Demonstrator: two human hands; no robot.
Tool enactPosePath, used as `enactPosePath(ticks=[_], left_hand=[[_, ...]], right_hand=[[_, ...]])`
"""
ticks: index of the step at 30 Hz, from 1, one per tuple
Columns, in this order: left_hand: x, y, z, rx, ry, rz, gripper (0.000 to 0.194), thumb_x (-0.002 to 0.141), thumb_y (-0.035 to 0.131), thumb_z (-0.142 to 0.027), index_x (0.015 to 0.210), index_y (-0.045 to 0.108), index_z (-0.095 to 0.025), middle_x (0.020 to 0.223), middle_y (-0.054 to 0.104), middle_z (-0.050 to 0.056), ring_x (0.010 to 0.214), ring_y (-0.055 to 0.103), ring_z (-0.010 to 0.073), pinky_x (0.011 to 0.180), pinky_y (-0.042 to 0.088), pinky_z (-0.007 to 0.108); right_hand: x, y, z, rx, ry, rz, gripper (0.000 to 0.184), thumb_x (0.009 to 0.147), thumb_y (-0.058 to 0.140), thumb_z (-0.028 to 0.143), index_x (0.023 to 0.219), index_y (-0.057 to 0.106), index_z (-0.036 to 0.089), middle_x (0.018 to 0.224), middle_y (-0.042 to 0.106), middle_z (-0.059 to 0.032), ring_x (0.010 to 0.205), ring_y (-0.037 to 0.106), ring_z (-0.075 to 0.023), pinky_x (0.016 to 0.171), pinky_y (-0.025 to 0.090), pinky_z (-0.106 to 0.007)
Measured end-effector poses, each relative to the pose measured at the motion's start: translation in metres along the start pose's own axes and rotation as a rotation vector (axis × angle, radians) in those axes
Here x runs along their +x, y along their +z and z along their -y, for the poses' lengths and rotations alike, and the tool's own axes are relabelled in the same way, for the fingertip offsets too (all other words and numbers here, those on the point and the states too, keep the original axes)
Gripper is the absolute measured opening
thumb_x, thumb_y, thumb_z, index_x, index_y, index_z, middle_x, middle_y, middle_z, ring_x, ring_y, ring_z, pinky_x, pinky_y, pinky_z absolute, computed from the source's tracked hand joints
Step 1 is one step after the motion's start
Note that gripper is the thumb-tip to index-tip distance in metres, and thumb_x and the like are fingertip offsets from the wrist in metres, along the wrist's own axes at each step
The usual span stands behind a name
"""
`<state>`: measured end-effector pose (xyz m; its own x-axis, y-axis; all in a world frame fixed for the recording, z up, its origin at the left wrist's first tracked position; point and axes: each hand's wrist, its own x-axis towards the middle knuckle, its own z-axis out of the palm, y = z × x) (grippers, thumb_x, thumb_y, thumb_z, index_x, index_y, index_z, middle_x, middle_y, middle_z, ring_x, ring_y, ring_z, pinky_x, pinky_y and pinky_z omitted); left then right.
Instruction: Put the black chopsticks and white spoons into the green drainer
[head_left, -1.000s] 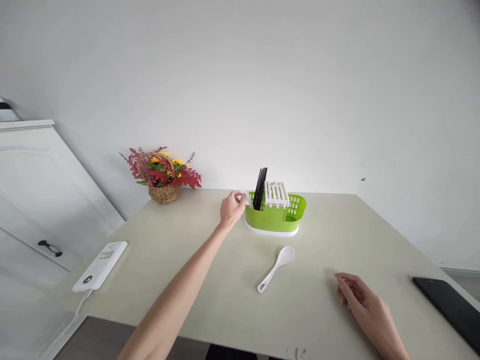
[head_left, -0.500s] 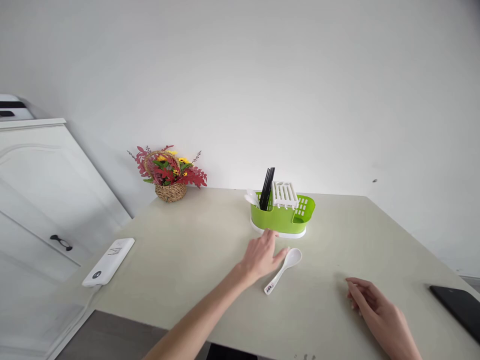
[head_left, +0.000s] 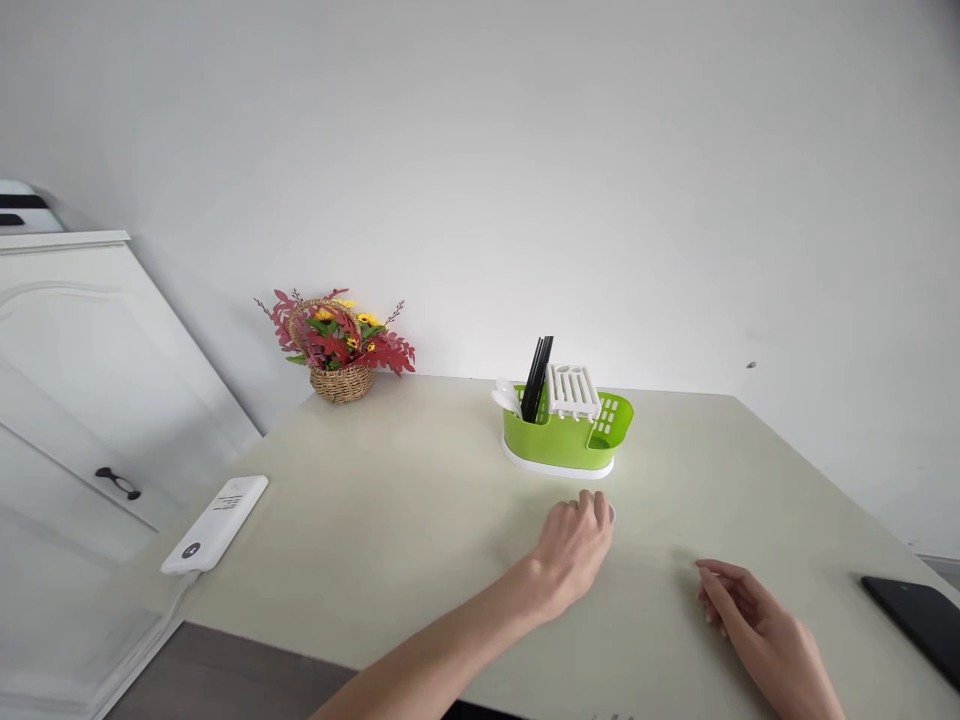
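Note:
My left hand point(head_left: 576, 548) is over the white spoon point(head_left: 612, 513), fingers curled down and closed on it. Only a sliver of the spoon's bowl shows beyond the fingers; its handle is hidden. Lying on the table at the right, my right hand point(head_left: 757, 625) has its fingers curled in and thumb against the index finger, with nothing seen in it. Behind the left hand stands a green cutlery holder point(head_left: 559, 441) on a white base. Black chopsticks point(head_left: 537, 380) and white spoons point(head_left: 506, 396) lean in its left part, and a white slotted rack point(head_left: 574, 391) sits on top.
A wicker basket point(head_left: 342, 384) of red and yellow flowers stands at the back left of the table point(head_left: 390, 520). Near the left edge lies a white power strip-like block point(head_left: 217, 525) with a cable. A black phone point(head_left: 919, 620) is at the far right. A white cabinet point(head_left: 90, 380) adjoins the left side.
My left hand has moved right and toward me, from beside the spoon to over it, and its fingers have closed down. The right hand stays as it was.

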<state>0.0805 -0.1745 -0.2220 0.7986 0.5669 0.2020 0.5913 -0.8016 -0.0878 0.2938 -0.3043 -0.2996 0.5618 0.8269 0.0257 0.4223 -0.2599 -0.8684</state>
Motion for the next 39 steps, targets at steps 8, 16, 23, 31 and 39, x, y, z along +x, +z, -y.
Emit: enactPosePath(ticks=[8,16,23,31,39], left_hand=[[-0.01,-0.082,0.072,-0.248,-0.226,-0.522,0.041,0.109,0.044,-0.035,0.145,0.041,-0.016,0.12,0.071,0.015,0.11,0.07,0.0293,0.097,0.056,0.049],[-0.002,-0.134,0.12,-0.703,-0.263,-0.914,0.034,0.103,0.06,-0.041,0.131,0.053,-0.023,0.112,0.074,0.007,0.098,0.075,0.0197,0.091,0.06,0.034],[0.026,-0.096,0.116,-0.921,-0.227,-0.984,0.031,0.102,0.061,-0.042,0.124,0.051,-0.023,0.123,0.067,0.01,0.106,0.074,0.0204,0.091,0.06,0.033],[0.028,-0.034,0.111,-0.8,-0.22,-0.803,0.028,0.106,0.052,-0.037,0.131,0.049,-0.024,0.127,0.066,0.012,0.113,0.07,0.0215,0.098,0.055,0.037],[0.024,-0.024,0.116,-0.374,-0.364,-0.733,0.025,0.104,0.055,-0.03,0.128,0.051,-0.024,0.123,0.071,0.01,0.123,0.057,0.0284,0.104,0.039,0.045]], right_hand=[[0.001,0.0,-0.002,-0.013,0.0,0.001,0.049,0.083,0.061,0.065,0.108,0.073,0.024,0.075,0.073,-0.0022,0.066,0.068,-0.0191,0.065,0.053,-0.028],[0.001,0.001,-0.001,0.015,-0.005,-0.005,0.051,0.081,0.062,0.065,0.107,0.073,0.023,0.074,0.073,-0.0022,0.064,0.067,-0.019,0.064,0.053,-0.028],[0.0,0.0,0.003,0.033,-0.008,-0.003,0.049,0.082,0.063,0.065,0.105,0.074,0.023,0.073,0.073,-0.0024,0.064,0.068,-0.0201,0.065,0.055,-0.03],[-0.001,0.0,0.003,0.021,-0.001,0.015,0.05,0.085,0.06,0.065,0.109,0.072,0.023,0.077,0.074,-0.0031,0.067,0.069,-0.0206,0.068,0.053,-0.03],[0.001,0.0,-0.005,-0.025,0.027,0.024,0.052,0.087,0.055,0.068,0.111,0.069,0.025,0.079,0.074,-0.0022,0.072,0.071,-0.0209,0.07,0.051,-0.03]])
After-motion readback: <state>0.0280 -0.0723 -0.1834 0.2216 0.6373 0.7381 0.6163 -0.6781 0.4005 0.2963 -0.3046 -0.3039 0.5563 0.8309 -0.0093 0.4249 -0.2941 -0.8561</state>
